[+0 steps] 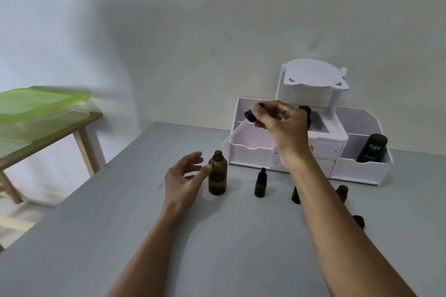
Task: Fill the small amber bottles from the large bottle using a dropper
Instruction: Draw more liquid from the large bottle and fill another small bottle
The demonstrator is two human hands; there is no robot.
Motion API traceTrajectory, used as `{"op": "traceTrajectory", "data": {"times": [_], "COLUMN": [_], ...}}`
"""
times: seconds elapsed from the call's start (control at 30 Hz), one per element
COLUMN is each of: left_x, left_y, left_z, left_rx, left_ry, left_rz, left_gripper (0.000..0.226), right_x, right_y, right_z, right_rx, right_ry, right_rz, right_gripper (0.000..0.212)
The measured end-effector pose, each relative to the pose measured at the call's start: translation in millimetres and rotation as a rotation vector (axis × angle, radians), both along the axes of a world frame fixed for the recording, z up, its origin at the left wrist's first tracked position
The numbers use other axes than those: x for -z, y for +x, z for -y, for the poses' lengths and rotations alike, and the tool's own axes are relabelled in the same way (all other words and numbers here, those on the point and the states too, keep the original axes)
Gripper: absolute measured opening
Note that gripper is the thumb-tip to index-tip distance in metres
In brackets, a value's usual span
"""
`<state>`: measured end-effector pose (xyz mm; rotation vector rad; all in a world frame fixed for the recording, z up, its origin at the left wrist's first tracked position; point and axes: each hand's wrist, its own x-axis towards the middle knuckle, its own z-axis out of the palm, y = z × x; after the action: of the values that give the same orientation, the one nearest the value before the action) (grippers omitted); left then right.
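A person's right hand (277, 120) pinches a dropper (241, 125) by its black bulb above an uncapped large amber bottle (218, 173) on a grey table (120, 224); the left hand (184, 176), fingers spread, touches its side. Small amber bottles (260, 183) stand nearby.

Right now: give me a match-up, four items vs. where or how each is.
Items:
1. dropper
2. large bottle
3. capped small bottle
4. black Kahf bottle

States:
A. in organizer's right compartment
B. open, beside left hand
C. on table, between the forearms
D. held in right hand, tip angled down-left

Pairs: 1-D, 2-B, 3-C, 4-A
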<state>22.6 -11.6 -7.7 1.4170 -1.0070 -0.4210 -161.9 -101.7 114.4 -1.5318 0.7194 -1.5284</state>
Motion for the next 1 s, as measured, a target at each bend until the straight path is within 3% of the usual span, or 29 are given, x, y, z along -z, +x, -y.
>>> {"op": "traceTrajectory", "data": {"times": [0.1, 0.23, 0.47, 0.77, 1.0], "left_x": [3.5, 5.7, 9.3, 9.1, 7.7], "left_y": [2.7, 0.3, 2.3, 1.9, 1.2], "left_z": [-0.9, 1.5, 4.1, 4.4, 3.4], "left_rx": [0.140, 0.251, 0.230, 0.224, 0.232], "left_ry": [0.006, 0.010, 0.026, 0.019, 0.014], "left_rz": [-0.044, -0.045, -0.016, -0.005, 0.001], "left_gripper": [0.051, 0.046, 0.042, 0.040, 0.039], "right_x": [10.1, 14.6, 14.1, 47.6, 53.8], "right_y": [8.9, 14.7, 29.3, 41.7, 44.2], "right_z": [2.2, 2.0, -9.1, -3.9, -0.7], "right_rx": [0.004, 0.007, -0.091, -0.172, -0.137], "right_ry": [-0.006, -0.044, -0.163, -0.112, -0.112], "right_rz": [-0.064, -0.144, -0.271, -0.523, -0.548], "right_gripper": [0.003, 0.006, 0.006, 0.006, 0.003]}}
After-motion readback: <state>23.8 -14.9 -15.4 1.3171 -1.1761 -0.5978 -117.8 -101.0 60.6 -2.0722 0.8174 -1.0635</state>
